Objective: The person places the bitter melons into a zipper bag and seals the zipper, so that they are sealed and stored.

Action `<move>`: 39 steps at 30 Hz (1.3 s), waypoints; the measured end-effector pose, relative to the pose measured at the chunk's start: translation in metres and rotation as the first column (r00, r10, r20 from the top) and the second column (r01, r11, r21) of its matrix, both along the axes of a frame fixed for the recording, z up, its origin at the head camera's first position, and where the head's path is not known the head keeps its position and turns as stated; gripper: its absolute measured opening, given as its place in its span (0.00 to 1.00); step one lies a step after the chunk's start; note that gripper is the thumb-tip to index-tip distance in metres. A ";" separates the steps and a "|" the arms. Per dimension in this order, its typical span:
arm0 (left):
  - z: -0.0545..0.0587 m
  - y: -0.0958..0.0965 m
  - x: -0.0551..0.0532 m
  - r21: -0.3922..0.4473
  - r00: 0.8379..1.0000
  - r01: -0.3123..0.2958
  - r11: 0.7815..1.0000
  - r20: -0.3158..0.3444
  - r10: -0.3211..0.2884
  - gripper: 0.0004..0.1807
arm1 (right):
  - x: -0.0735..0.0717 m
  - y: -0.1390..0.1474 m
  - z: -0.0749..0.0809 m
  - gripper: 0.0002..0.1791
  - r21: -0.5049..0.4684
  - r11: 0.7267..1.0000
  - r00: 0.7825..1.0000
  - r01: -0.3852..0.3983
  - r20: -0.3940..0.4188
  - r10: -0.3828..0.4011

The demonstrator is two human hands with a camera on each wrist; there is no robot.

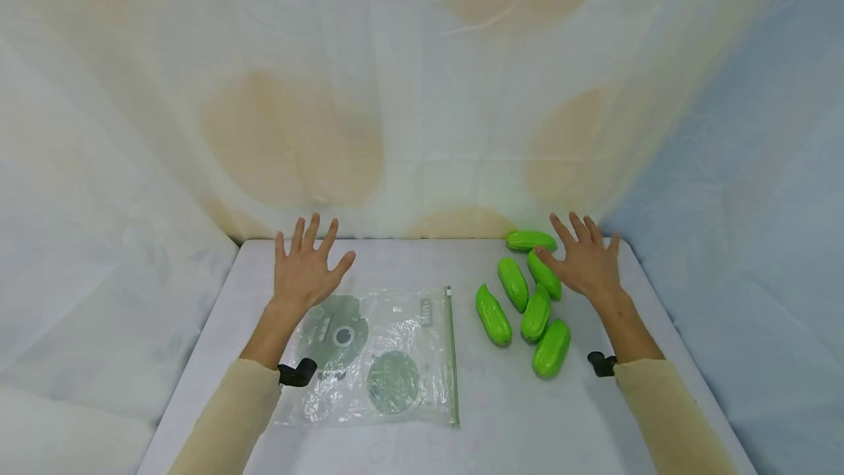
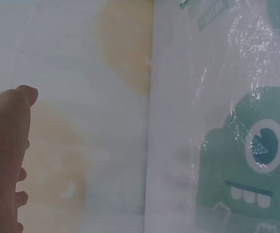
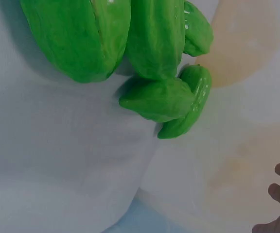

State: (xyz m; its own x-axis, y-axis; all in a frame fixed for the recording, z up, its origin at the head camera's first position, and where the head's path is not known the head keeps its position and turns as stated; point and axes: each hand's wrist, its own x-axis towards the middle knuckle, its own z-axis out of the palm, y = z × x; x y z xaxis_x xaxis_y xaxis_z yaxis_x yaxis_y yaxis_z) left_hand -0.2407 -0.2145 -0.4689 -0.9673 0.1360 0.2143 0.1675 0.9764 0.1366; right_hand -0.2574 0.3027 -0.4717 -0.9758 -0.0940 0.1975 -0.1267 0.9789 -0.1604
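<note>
My left hand [image 1: 305, 273] is held up with its fingers spread, above the far left corner of a clear plastic zip bag [image 1: 412, 328]. The bag lies flat, with a green zip edge on its right and a green one-eyed cartoon monster [image 2: 242, 189] printed on it. My right hand [image 1: 587, 262], fingers also spread, is raised beside several bright green vegetable-shaped pieces [image 1: 493, 315]. In the head view its thumb overlaps the far ones; contact cannot be told. Several green pieces [image 3: 157, 99] lie close together in the right wrist view. Both hands hold nothing.
Everything lies on a white table [image 1: 501, 424]. A pale curtain [image 1: 455, 189] with tan round spots hangs along its far edge, and more sheeting [image 1: 745, 240] closes in the right side. Each wrist wears a black strap mount [image 1: 298, 372].
</note>
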 end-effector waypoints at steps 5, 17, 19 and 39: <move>0.001 0.009 0.006 0.030 1.000 0.023 0.999 -0.008 -0.023 0.46 | 0.006 -0.009 -0.002 0.46 -0.013 0.999 0.999 -0.031 -0.017 0.031; 0.001 0.020 0.022 0.071 0.998 0.055 0.996 -0.014 -0.054 0.45 | 0.019 -0.025 -0.007 0.41 -0.082 0.991 0.993 -0.105 -0.057 0.101; 0.001 0.023 0.024 0.083 0.998 0.063 0.995 -0.018 -0.062 0.45 | 0.021 -0.027 -0.009 0.40 -0.109 0.988 0.993 -0.111 -0.052 0.106; -0.020 0.067 0.056 0.171 0.985 0.166 0.971 0.022 -0.172 0.36 | 0.046 -0.066 -0.025 0.39 -0.318 0.936 0.970 -0.151 0.133 0.202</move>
State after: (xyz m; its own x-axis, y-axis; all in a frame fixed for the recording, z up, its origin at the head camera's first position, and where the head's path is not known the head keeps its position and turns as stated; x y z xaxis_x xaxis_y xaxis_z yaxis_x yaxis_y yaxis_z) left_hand -0.1846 -0.1472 -0.4893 -0.9410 0.2633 0.2126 0.3199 0.8970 0.3051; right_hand -0.2111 0.2366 -0.4972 -0.9698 -0.2281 0.0859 -0.2409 0.8441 -0.4789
